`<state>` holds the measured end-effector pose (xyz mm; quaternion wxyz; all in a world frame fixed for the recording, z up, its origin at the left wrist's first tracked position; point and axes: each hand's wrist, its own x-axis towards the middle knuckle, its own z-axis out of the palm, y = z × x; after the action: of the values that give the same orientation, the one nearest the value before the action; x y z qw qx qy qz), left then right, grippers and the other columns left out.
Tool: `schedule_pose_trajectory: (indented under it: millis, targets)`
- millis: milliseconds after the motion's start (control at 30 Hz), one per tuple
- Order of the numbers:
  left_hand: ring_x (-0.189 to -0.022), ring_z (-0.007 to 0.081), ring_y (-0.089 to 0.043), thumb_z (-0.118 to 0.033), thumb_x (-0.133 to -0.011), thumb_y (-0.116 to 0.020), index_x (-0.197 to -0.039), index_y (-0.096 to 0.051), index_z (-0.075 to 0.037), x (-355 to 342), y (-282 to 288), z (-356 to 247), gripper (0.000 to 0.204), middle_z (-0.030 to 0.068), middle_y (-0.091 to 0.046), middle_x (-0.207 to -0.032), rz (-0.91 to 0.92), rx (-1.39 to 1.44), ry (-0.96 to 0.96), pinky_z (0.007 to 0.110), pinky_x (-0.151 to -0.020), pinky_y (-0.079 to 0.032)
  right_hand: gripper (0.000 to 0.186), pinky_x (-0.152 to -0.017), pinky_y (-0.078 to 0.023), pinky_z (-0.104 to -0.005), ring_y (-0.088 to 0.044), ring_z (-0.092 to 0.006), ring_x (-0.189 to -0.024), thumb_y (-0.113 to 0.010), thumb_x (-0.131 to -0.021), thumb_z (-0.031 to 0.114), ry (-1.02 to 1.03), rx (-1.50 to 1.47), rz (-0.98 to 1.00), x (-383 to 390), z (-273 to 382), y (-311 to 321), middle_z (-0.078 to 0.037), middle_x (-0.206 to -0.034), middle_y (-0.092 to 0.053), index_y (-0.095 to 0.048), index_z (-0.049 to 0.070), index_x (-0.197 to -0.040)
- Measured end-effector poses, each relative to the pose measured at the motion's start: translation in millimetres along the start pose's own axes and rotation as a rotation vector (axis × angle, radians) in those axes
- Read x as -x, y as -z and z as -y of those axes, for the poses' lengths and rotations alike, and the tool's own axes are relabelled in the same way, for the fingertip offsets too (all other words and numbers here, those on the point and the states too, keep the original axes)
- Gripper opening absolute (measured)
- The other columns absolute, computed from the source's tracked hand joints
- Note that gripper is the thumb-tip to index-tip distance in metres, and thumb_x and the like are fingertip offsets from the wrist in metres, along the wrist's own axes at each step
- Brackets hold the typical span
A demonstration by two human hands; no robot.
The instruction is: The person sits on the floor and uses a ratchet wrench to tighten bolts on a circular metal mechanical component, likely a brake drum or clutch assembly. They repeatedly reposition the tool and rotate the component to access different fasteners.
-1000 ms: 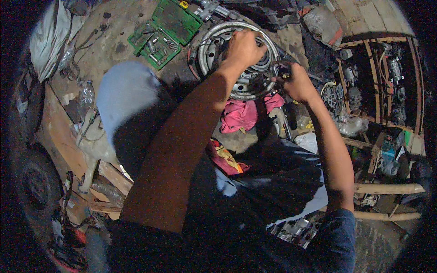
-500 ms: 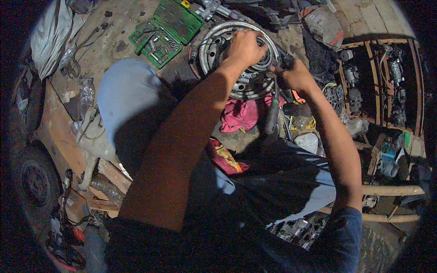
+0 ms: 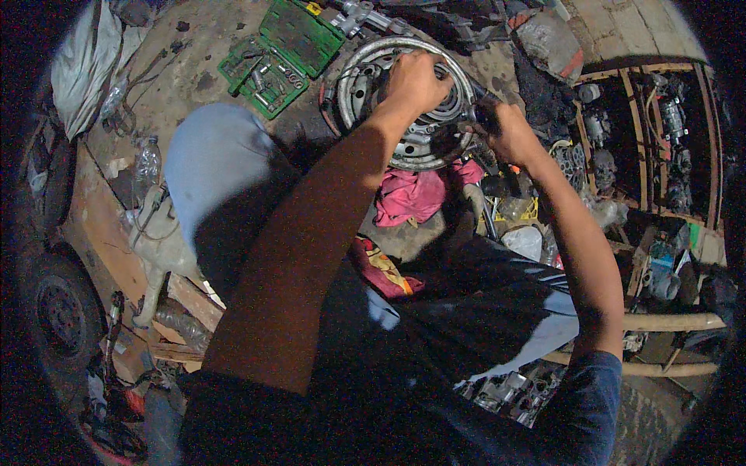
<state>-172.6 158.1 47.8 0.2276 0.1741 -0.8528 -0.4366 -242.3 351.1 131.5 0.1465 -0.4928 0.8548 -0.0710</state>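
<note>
A round steel wheel rim [image 3: 363, 70] lies at top centre with metal rings inside it. My left hand [image 3: 416, 81] rests over its upper middle, fingers curled on the inner part. At the rim's right side my right hand [image 3: 505, 128] is closed round a dark tool [image 3: 486, 107], whose working end is too small to make out. A crumpled pink cloth [image 3: 408, 198] lies just below the rim, with a red and yellow cloth [image 3: 385, 268] nearer my legs.
An open green socket case [image 3: 295, 35] sits upper left. A tyre [image 3: 62, 311], a pale plastic container [image 3: 159, 233] and boards [image 3: 109, 248] lie at left. A wooden rack with metal parts [image 3: 645, 140] stands at right, above pale curved poles [image 3: 668, 322]. Metal parts [image 3: 505, 392] lie lower right.
My right forearm has shifted slightly rightward. A dark long object that showed below the rim half a second ago no longer shows there. My left hand stays on the rim.
</note>
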Motion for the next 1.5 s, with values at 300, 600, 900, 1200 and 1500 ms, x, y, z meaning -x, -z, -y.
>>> schedule_pose_trajectory:
  millis: [300, 600, 900, 1200, 1500]
  targets:
    - [-0.105, 0.0407, -0.067, -0.036, -0.081, -0.074, -0.110, -0.076, -0.010, 1.0, 3.2, -4.6, 0.039, 0.0232, -0.071, -0.111, 0.009, -0.035, -0.009, 0.048, -0.098, -0.052, 0.026, -0.078, -0.054, -0.0526, -0.066, -0.0486, -0.090, -0.074, -0.078, 0.007, 0.028, -0.003, -0.101, 14.4, -7.8, -15.6, -0.030, -0.093, -0.069, -0.070, -0.003, -0.101]
    - [-0.103, 0.0404, -0.068, -0.036, -0.082, -0.073, -0.110, -0.076, -0.011, 1.5, 3.4, 0.2, 0.038, 0.0227, -0.071, -0.109, -0.012, -0.032, -0.021, 0.048, -0.098, -0.052, 0.040, -0.080, -0.052, -0.0459, -0.067, -0.0458, -0.095, -0.074, -0.076, 0.000, -0.165, -0.100, 0.032, 6.7, 24.4, -4.5, -0.031, -0.099, -0.067, -0.066, -0.005, -0.114]
    - [-0.100, 0.0412, -0.069, -0.036, -0.078, -0.076, -0.110, -0.077, -0.011, 0.6, 2.2, 1.3, 0.040, 0.0227, -0.072, -0.106, -0.029, -0.043, -0.028, 0.048, -0.094, -0.054, 0.043, -0.084, -0.053, -0.0452, -0.068, -0.0432, -0.099, -0.074, -0.079, 0.001, -0.149, 0.057, 0.014, 4.1, -17.8, -20.8, -0.028, -0.103, -0.070, -0.066, -0.004, -0.121]
    - [-0.099, 0.0415, -0.069, -0.034, -0.079, -0.075, -0.110, -0.076, -0.008, -1.2, -1.2, -5.4, 0.041, 0.0233, -0.072, -0.106, -0.031, -0.004, -0.049, 0.048, -0.094, -0.054, 0.038, -0.085, -0.053, -0.0523, -0.067, -0.0454, -0.097, -0.076, -0.087, 0.025, 0.024, 0.146, -0.079, 17.6, -23.4, -11.1, -0.027, -0.103, -0.070, -0.069, 0.004, -0.118]
    - [-0.104, 0.0408, -0.068, -0.037, -0.081, -0.073, -0.113, -0.075, -0.009, 0.4, 4.4, -5.5, 0.043, 0.0221, -0.072, -0.109, 0.001, -0.027, -0.060, 0.050, -0.096, -0.052, 0.046, -0.101, -0.049, -0.0425, -0.063, -0.0396, -0.118, -0.074, -0.085, 0.009, -0.047, 0.046, -0.038, 24.1, -18.6, -13.3, -0.025, -0.124, -0.066, -0.064, 0.001, -0.129]
